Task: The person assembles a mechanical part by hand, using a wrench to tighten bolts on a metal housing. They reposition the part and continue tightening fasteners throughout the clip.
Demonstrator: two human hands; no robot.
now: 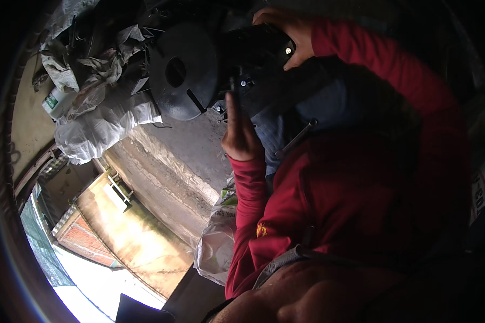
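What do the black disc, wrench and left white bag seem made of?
Black disc: perhaps plastic, smooth with dull sheen; painted metal is possible.
Wrench: likely steel, grey with a metallic glint.
White bag: probably thin plastic, slightly glossy, with crinkled folds.

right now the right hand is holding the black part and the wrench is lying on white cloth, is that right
Not quite: the head view shows the wrench lying on blue cloth, not white. The right hand is indeed holding the black part.

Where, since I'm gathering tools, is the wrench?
In the head view, the wrench lies on the blue jeans, right of the left hand.
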